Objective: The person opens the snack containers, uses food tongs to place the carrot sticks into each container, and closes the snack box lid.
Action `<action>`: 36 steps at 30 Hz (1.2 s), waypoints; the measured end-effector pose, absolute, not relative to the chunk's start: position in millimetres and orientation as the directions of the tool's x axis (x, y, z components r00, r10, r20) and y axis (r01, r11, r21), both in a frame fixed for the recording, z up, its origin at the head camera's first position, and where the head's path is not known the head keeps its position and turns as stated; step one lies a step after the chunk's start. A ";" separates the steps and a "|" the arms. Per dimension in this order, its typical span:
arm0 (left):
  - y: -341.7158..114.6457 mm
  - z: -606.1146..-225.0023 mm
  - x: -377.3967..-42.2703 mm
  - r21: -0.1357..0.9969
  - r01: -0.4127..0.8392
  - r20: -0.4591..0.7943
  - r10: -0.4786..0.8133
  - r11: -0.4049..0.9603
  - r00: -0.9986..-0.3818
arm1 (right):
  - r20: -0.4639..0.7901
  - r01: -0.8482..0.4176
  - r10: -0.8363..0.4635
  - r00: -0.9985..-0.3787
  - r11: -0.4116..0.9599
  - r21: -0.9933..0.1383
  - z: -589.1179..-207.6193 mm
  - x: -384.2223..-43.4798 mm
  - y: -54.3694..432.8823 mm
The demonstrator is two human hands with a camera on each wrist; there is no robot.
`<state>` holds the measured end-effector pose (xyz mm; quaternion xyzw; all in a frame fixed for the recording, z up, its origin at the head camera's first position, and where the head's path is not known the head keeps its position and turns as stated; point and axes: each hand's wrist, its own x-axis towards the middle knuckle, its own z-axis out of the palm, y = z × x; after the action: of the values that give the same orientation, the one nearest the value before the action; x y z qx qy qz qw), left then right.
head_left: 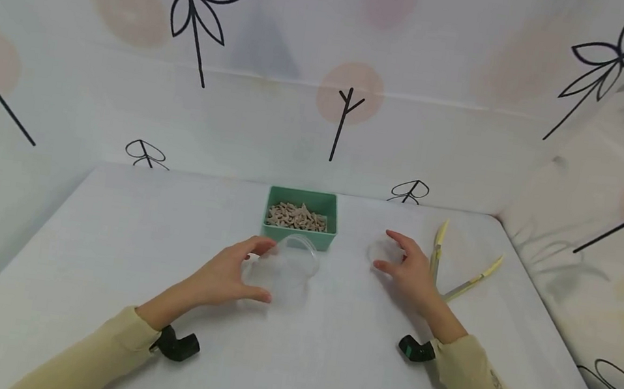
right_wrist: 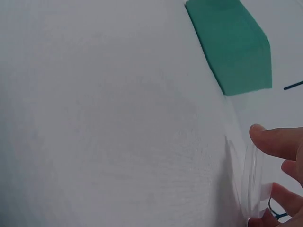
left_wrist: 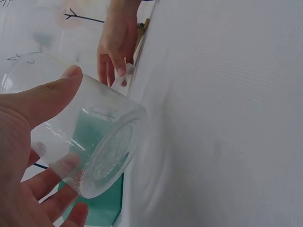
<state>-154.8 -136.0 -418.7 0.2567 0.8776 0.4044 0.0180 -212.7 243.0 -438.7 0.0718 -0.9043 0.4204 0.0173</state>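
From the head view, a white counter (head_left: pixel 118 228) stretches toward a pale backdrop (head_left: pixel 255 128) printed with black line-drawn plants and soft coloured patches. The left hand (head_left: pixel 221 274), reaching in from the left, has its thumb and fingers spread wide around a clear plastic jar (head_left: pixel 280 276), which tilts in front of a green rectangular box (head_left: pixel 327 241) at the middle of the far side. The box holds a heap of beige, seed-like pieces (head_left: pixel 294 216). To the right, the right hand (head_left: pixel 411 270) is partly curled, its thumb and fingers holding a clear round lid (head_left: pixel 383 251), well apart from the jar. Yellow-tipped tongs (head_left: pixel 473 281) lie spread in a V just beyond the right hand, their joined end hidden by it. Each wrist, below a light khaki sleeve (head_left: pixel 109 342), bears a black elbow-shaped fitting (head_left: pixel 178 346). In the left wrist view, the thumb lies across one side of the jar and the fingers support the other; its round base faces the counter, and the green box shows through the clear wall. In the right wrist view, the thumb presses one edge of the lid, with fingers at the opposite side; whether the lid touches the counter cannot be told.
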 end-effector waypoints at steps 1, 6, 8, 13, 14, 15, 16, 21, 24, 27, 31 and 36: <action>-137.7 -419.1 -155.0 0.723 0.431 0.171 0.465 0.539 -0.869 | 0.074 -0.121 -0.101 -0.992 0.636 -0.762 -439.4 -214.2 244.2; -147.3 -419.2 -154.5 0.736 0.420 0.159 0.467 0.531 -0.870 | 0.028 -0.053 -0.049 -0.998 0.635 -0.770 -439.9 -222.1 246.7; -152.2 -419.6 -155.0 0.741 0.414 0.155 0.465 0.529 -0.872 | 0.031 -0.051 -0.042 -0.999 0.644 -0.763 -440.2 -225.9 246.8; -164.7 -423.1 -156.2 0.754 0.402 0.146 0.465 0.520 -0.873 | 0.025 -0.046 -0.041 -0.999 0.682 -0.730 -443.6 -230.5 248.2; -167.0 -424.4 -156.4 0.760 0.399 0.144 0.465 0.513 -0.873 | 0.022 -0.045 -0.042 -0.999 0.689 -0.723 -444.3 -230.7 248.6; -168.8 -425.5 -156.4 0.767 0.395 0.144 0.466 0.505 -0.873 | 0.021 -0.046 -0.044 -0.999 0.693 -0.719 -445.0 -230.8 249.0; -170.4 -426.7 -156.7 0.777 0.389 0.142 0.464 0.495 -0.874 | 0.021 -0.046 -0.044 -0.999 0.695 -0.717 -445.5 -230.8 249.2; -175.2 -432.9 -158.3 0.811 0.372 0.141 0.465 0.452 -0.874 | 0.027 -0.054 -0.049 -0.998 0.694 -0.718 -443.7 -229.5 249.3; -175.8 -434.7 -159.3 0.817 0.374 0.144 0.472 0.440 -0.870 | 0.054 -0.071 -0.047 -0.997 0.683 -0.727 -438.5 -224.1 250.0; -176.4 -432.4 -159.7 0.822 0.379 0.153 0.475 0.425 -0.867 | 0.109 -0.093 -0.019 -0.994 0.673 -0.734 -429.7 -214.5 253.9; -178.4 -427.1 -160.2 0.837 0.383 0.174 0.474 0.391 -0.863 | 0.188 -0.105 0.050 -0.981 0.676 -0.729 -417.4 -196.7 265.9; -176.4 -416.9 -160.0 0.853 0.389 0.202 0.466 0.349 -0.861 | 0.245 -0.042 0.195 -0.950 0.694 -0.719 -409.6 -179.0 289.0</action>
<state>-160.0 -176.4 -416.9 0.2604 0.8205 0.5075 0.0380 -179.0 289.0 -409.6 -0.0421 -0.9076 0.3888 0.1528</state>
